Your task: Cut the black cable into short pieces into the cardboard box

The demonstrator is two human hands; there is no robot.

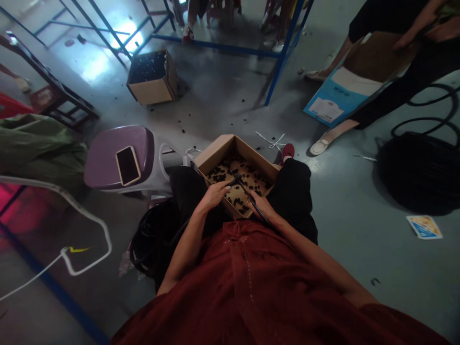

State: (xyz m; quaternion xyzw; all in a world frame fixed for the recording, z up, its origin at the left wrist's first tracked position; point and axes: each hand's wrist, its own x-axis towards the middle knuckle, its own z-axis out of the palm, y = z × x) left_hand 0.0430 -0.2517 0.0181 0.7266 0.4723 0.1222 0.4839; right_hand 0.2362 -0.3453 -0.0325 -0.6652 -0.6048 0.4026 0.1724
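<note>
Left hand [215, 194] has a stubby black piece [235, 180] pinched, right hand [261, 206] grips a slim black strip [257, 209] — both over an open cardboard box [257, 153] littered with little black bits [216, 173] — and there's a filled carton [153, 92] farther off.

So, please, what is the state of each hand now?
Left hand: closed, holding a short black piece.
Right hand: closed on a long dark object, its kind unclear.

A short black piece [235, 180] pokes from the left hand [216, 193]; a long black strip [256, 208] slants along the right hand [264, 205]. Below, black bits [214, 174] dot an open cardboard box [216, 149].
</note>
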